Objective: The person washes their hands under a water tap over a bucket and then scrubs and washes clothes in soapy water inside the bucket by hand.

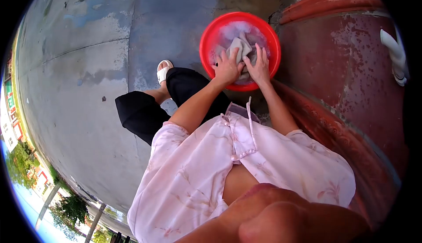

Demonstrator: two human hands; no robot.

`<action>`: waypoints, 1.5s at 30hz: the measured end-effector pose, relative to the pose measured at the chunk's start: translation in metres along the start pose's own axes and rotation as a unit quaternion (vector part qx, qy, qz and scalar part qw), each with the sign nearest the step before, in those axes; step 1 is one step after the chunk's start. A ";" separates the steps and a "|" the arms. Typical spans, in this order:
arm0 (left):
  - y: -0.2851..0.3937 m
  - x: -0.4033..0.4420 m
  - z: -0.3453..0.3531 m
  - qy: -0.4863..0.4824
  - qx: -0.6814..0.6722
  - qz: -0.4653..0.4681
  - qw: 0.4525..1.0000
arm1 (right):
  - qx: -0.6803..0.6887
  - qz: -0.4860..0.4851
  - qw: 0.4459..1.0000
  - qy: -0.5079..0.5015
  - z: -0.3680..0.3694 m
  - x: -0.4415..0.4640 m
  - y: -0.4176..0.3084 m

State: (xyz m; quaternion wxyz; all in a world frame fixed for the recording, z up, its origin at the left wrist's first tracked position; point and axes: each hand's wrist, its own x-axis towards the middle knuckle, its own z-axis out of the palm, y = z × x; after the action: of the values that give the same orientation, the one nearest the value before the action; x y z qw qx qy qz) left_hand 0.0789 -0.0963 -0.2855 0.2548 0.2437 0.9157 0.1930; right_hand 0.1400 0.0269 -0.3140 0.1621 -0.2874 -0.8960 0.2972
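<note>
A round red basin (276, 49) holds sudsy water with white foam (237, 28) near its far side. In it lies a wet grey-beige cloth (240, 47), bunched up and partly under the water. My left hand (227, 68) is over the near left part of the basin, fingers spread and touching the cloth's edge. My right hand (258, 67) is close beside it on the right, fingers stretched out against the cloth, not wrapped round it. The lower part of the cloth is partly hidden by my hands.
The basin stands on a grey concrete floor (88, 111) with wet patches. Right of it rises a dark red ledge (312, 62) with an orange-red moulded edge. A white pipe (393, 51) is at the far right. My sandalled foot (163, 73) is left of the basin.
</note>
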 end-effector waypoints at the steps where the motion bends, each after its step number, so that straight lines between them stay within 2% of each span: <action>1: -0.009 -0.004 0.014 0.046 0.028 0.008 0.999 | -0.072 0.057 0.995 -0.051 0.017 -0.006 0.004; 2: -0.012 0.007 0.023 0.093 0.053 0.019 0.994 | -0.146 0.113 0.978 -0.099 0.028 0.006 0.005; 3: -0.019 0.019 0.031 0.047 0.015 0.007 0.999 | -0.155 0.180 0.955 -0.175 0.040 0.018 0.006; 6: -0.028 0.032 0.044 0.034 0.037 0.015 0.999 | -0.220 0.208 0.929 -0.210 0.047 0.027 0.000; 7: -0.023 0.030 0.039 0.072 0.049 0.013 0.996 | -0.220 0.209 0.929 -0.211 0.061 0.022 0.013; 8: -0.028 0.043 0.041 0.067 0.049 0.014 0.996 | -0.187 0.209 0.927 -0.249 0.079 0.028 0.032; 10: -0.047 0.073 0.061 -0.121 -0.086 -0.041 0.988 | -0.140 0.213 0.913 -0.317 0.110 0.032 0.066; 11: -0.059 0.082 0.068 -0.117 -0.085 -0.037 0.989 | -0.146 0.216 0.906 -0.333 0.117 0.035 0.072; 12: -0.074 0.095 0.071 -0.218 0.051 0.108 0.969 | -0.153 0.219 0.899 -0.348 0.120 0.041 0.075; 14: -0.077 0.103 0.069 -0.309 0.183 0.244 0.901 | -0.173 0.216 0.889 -0.365 0.123 0.049 0.075; 18: -0.059 0.137 0.058 -0.249 0.116 0.119 0.954 | -0.202 0.199 0.880 -0.382 0.125 0.074 0.085; 19: -0.048 0.151 0.048 -0.192 -0.020 0.035 0.981 | -0.211 0.194 0.878 -0.383 0.124 0.082 0.090; 20: -0.049 0.145 0.043 -0.130 -0.148 -0.055 0.979 | -0.217 0.188 0.876 -0.388 0.124 0.084 0.092; 21: -0.049 0.139 0.037 -0.125 -0.144 -0.056 0.980 | -0.222 0.182 0.876 -0.387 0.122 0.090 0.093; 23: -0.046 0.129 0.032 0.056 -0.238 -0.027 0.969 | -0.223 0.171 0.879 -0.386 0.117 0.098 0.095; 24: -0.045 0.121 0.028 0.057 -0.236 -0.022 0.970 | -0.225 0.163 0.880 -0.386 0.113 0.102 0.096; 26: -0.042 0.095 0.015 0.136 -0.289 0.062 0.946 | -0.221 0.144 0.877 -0.402 0.099 0.118 0.092; 28: -0.034 0.074 0.000 0.132 -0.306 0.101 0.937 | -0.196 0.122 0.881 -0.412 0.072 0.129 0.079; 30: -0.038 0.051 -0.008 0.115 -0.325 0.127 0.930 | -0.094 0.104 0.938 -0.318 0.052 0.116 0.070; 31: -0.037 0.032 -0.008 0.120 -0.204 0.131 0.963 | 0.066 0.043 0.989 -0.126 0.042 0.086 0.074; 32: -0.039 0.018 -0.009 0.121 -0.203 0.131 0.963 | 0.066 0.042 0.989 -0.126 0.028 0.071 0.062; 34: -0.033 -0.006 -0.008 0.079 0.017 0.149 0.985 | 0.121 0.078 0.985 -0.094 -0.023 0.046 0.027; 36: -0.035 -0.010 0.000 0.070 -0.005 0.153 0.986 | 0.192 0.027 0.980 -0.050 -0.030 0.030 0.016; 37: -0.029 -0.026 0.003 0.073 0.042 0.158 0.984 | 0.185 -0.035 0.982 -0.026 -0.044 0.019 -0.004; 40: -0.030 -0.038 0.017 0.034 0.109 0.151 0.982 | 0.181 -0.085 0.978 -0.051 -0.042 -0.003 -0.025; 42: -0.033 -0.025 0.028 0.018 0.160 0.147 0.976 | 0.157 -0.078 0.981 -0.088 -0.034 -0.004 -0.020; 43: -0.044 -0.010 0.058 0.004 0.235 0.135 0.963 | 0.144 -0.044 0.984 -0.094 -0.021 0.001 -0.026; 44: -0.039 -0.012 0.055 0.003 0.235 0.135 0.963 | 0.131 -0.011 0.987 -0.097 -0.012 -0.002 -0.027; 45: -0.035 -0.010 0.049 -0.053 0.218 0.107 0.969 | 0.123 0.011 0.986 -0.112 0.008 -0.003 -0.014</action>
State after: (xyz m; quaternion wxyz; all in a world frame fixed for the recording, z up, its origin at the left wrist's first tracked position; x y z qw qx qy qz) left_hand 0.1016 -0.1185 -0.3379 0.2213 0.3995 0.8896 0.0018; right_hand 0.1328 0.0120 -0.3118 0.0918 -0.2404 -0.8616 0.4376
